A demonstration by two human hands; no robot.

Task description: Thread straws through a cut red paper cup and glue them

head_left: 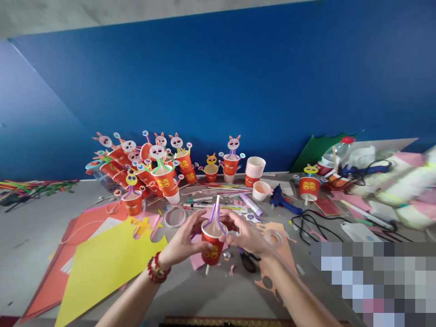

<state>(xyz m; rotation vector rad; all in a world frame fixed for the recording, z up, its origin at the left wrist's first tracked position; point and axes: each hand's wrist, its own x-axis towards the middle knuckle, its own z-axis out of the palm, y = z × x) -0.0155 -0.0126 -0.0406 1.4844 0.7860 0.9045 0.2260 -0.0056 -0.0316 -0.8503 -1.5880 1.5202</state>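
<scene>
A red paper cup with yellow print is held upright between both hands near the front middle of the table. My left hand, with red beads at the wrist, wraps round the cup's left side, thumb on its front. My right hand curls at the right of the rim, its fingers at a purple straw. Purple straws and a white straw stand up out of the cup. The white straw's end shows below the cup's base. Fingertips behind the rim are partly hidden.
Finished cup figures crowd the back left. Yellow paper lies on the left. Stacked cups, a blue glue gun with black cables, scissors and orange paper are behind and right of the hands.
</scene>
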